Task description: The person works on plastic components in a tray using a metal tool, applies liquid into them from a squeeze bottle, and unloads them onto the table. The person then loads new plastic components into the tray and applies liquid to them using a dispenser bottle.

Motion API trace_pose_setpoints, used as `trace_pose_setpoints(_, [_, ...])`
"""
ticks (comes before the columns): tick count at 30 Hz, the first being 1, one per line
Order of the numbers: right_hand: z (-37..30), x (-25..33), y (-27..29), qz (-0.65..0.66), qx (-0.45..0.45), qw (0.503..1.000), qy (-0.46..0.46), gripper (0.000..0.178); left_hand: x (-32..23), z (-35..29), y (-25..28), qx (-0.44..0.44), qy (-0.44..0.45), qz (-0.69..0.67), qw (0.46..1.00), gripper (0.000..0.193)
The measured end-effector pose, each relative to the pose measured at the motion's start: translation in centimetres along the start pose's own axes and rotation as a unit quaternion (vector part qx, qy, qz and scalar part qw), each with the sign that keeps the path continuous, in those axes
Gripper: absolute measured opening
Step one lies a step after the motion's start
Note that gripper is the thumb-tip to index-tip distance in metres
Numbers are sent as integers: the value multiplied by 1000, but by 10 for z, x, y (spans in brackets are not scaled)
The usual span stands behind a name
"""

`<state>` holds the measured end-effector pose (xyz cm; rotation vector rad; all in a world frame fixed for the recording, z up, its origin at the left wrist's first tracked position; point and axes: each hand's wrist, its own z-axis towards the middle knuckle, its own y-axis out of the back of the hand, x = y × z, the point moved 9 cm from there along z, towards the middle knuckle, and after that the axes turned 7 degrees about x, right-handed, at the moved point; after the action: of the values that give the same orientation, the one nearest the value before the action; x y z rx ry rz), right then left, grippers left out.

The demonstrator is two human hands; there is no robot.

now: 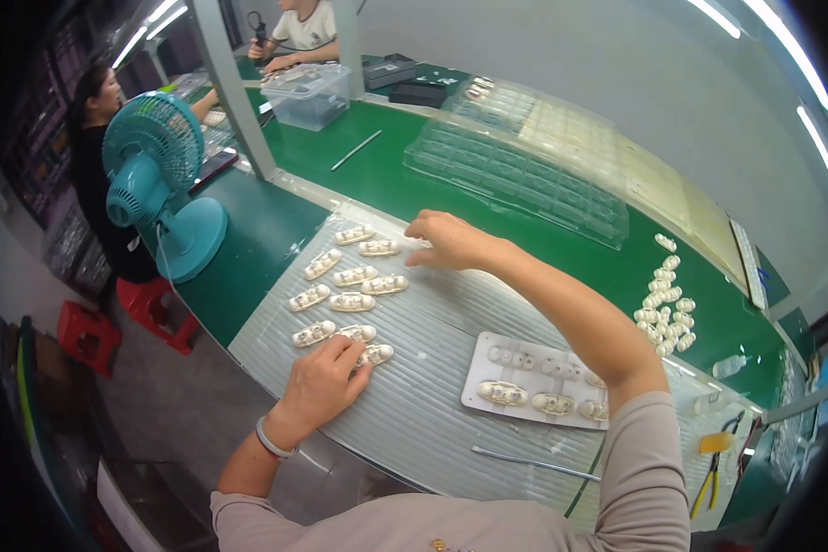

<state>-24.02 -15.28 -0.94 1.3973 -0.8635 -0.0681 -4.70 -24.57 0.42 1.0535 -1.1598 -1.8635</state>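
Observation:
Several small white oval plastic parts with raised details stand in loose rows on a ribbed translucent sheet (pixel 432 308). At the near end of these rows, my left hand (pixel 327 382) has its fingers curled around one end of a white oval part (pixel 374 354); another part (pixel 354 333) lies partly under its fingertips. Farther back, my right hand (pixel 451 241) reaches over the sheet, thumb and forefinger apart on either side of another white part (pixel 419 242), which the hand mostly hides. A white tray (pixel 477 391) carrying larger oval pieces lies by my right forearm, which covers part of it.
A teal fan (pixel 193 235) stands at the left. Clear blister trays (pixel 515 175) are stacked behind. A heap of white parts (pixel 667 308) lies right, near yellow-handled pliers (pixel 706 492) and a small bottle (pixel 730 366). Two people work beyond, near a plastic bin (pixel 308 101).

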Motion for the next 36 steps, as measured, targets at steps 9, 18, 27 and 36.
trace_pose_setpoints(9, [-211,-44,29,-47,23,985,-167,40,-6,-5,-2,53,52,-11,997,36])
trace_pose_setpoints(18, [-336,-12,52,-71,53,951,-296,49,-93,54,12,66,-119,-105,985,37])
trace_pose_setpoints(27, [-348,-2,18,-22,-68,977,-203,39,-156,75,-45,227,-255,-93,935,32])
trace_pose_setpoints(36, [-321,-2,7,-60,-46,987,-141,21,-156,67,-65,209,-288,-83,931,12])
